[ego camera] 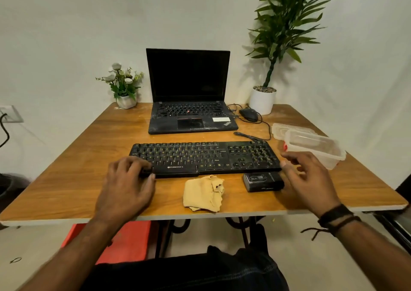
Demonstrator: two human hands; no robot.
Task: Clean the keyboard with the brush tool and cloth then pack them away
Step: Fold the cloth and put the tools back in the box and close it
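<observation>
A black keyboard [204, 157] lies across the middle of the wooden table [77, 168]. My left hand [126, 183] sits on its front left corner, fingers curled over the top and thumb against the front edge. My right hand [307, 177] hovers just off the keyboard's right end, fingers spread and holding nothing. A crumpled yellow cloth [203, 194] lies in front of the keyboard. To the cloth's right stands a small black box [263, 181] with a dark tool showing in it; I cannot tell if it is the brush.
A clear plastic container [315, 148] and its lid [289, 130] lie at the right. Behind the keyboard are an open laptop [189, 103], a wired mouse [248, 114], a tall potted plant [262, 100] and a small flower pot [125, 100].
</observation>
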